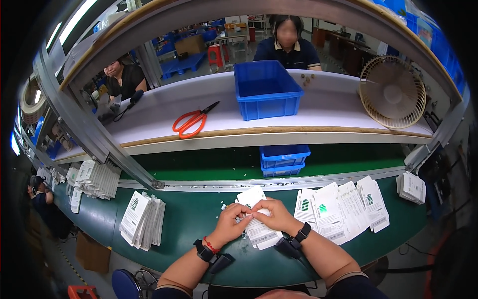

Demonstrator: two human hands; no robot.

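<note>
My left hand [229, 226] and my right hand [275, 215] meet at the fingertips over a few overlapping flat white cartons [264, 240] with green print. Both hands have their fingers pinched together. Whatever lies between the fingertips is too small and too covered to make out. Small white scraps [222, 206] are scattered on the green table beside my left hand. A fanned row of white cartons [329, 209] lies to the right of my right hand. Left of my left forearm stands a leaning stack of similar cartons [141, 220].
More carton stacks sit at the far left [96, 178] and far right [412, 188]. A shelf [219, 94] crosses ahead, bearing orange-handled scissors [191, 122], a blue bin [269, 107] and a round slatted basket [393, 92]. Blue bins [284, 160] are stacked beneath. Two people sit beyond.
</note>
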